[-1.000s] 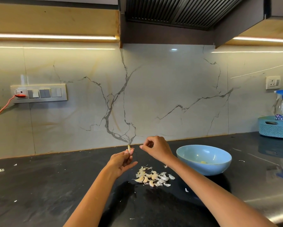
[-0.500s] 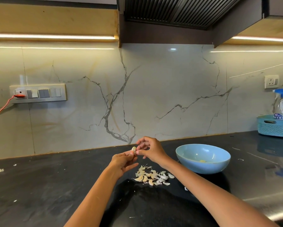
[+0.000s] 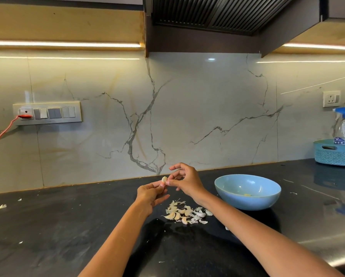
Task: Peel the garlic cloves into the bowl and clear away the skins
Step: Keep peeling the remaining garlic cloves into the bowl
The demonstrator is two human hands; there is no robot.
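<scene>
Above the pile (image 3: pixel 185 213), L hand (image 3: pixel 150 193) + R hand (image 3: pixel 184 181) pinch garlic clove (image 3: pixel 164 179).

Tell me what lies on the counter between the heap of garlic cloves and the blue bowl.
In the head view, only bare black countertop separates the heap of garlic cloves and skins from the round light-blue bowl; they sit apart.
</scene>
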